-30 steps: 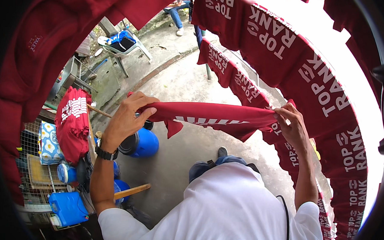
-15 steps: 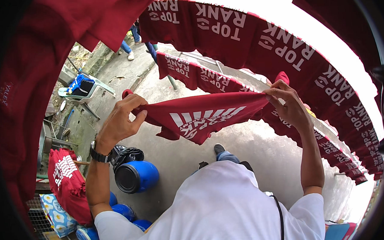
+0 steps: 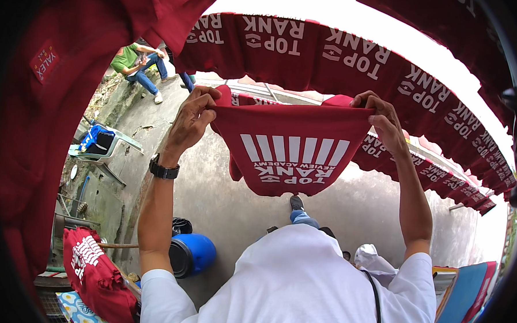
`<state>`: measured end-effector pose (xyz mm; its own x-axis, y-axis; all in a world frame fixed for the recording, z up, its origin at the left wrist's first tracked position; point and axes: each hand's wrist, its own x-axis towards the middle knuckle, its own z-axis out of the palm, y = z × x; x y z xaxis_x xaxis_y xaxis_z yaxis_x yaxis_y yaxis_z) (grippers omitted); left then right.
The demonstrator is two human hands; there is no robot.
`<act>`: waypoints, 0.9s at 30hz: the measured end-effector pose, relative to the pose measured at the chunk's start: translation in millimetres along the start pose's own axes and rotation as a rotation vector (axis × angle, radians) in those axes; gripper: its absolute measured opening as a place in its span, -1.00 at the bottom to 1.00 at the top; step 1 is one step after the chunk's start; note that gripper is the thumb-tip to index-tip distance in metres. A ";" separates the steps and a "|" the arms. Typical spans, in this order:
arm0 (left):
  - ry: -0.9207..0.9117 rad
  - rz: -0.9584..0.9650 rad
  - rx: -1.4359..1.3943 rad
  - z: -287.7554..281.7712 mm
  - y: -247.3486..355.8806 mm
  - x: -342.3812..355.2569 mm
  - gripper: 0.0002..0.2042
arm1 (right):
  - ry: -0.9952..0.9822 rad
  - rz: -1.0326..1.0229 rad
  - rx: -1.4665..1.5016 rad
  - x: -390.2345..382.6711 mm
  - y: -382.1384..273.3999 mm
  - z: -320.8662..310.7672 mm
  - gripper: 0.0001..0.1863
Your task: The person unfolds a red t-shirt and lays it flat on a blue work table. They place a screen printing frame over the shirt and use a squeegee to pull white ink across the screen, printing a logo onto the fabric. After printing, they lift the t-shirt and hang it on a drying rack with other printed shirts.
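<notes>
A dark red T-shirt (image 3: pixel 294 122) with a white striped print hangs spread between my hands, its print upside down from here. My left hand (image 3: pixel 188 121), with a black watch above it on the wrist, pinches the upper left corner. At the opposite upper corner, my right hand (image 3: pixel 382 117) grips the cloth between thumb and fingers. The lower edge of the shirt hangs free above the concrete floor. Just beyond it, a long row of matching red shirts (image 3: pixel 299 44) hangs in a curve, with a lower row (image 3: pixel 423 169) partly behind my shirt.
More red cloth (image 3: pixel 44 142) hangs close at the left. A pile of red shirts (image 3: pixel 96 275) lies on a pole at lower left, near a blue drum (image 3: pixel 196 253). A plastic chair (image 3: pixel 105 145) holds blue cloth. A seated person (image 3: pixel 142 65) is at the far left.
Both hands have moved farther from me, and the shirt between them hangs more spread, its print fully showing. The view has shifted, bringing the seated person's upper body in.
</notes>
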<state>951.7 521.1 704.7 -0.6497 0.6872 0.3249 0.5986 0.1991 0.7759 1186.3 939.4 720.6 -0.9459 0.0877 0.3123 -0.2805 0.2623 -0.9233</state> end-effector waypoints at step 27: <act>-0.049 0.099 -0.594 66.9 115.6 206.2 -0.95 | 0.289 -0.127 0.030 8.3 -97.1 -186.1 -0.67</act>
<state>918.3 732.5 825.2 -0.5739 0.7165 0.3966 0.2819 -0.2818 0.9171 1236.1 1093.5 854.5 -0.8187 0.3264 0.4724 -0.4023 0.2610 -0.8775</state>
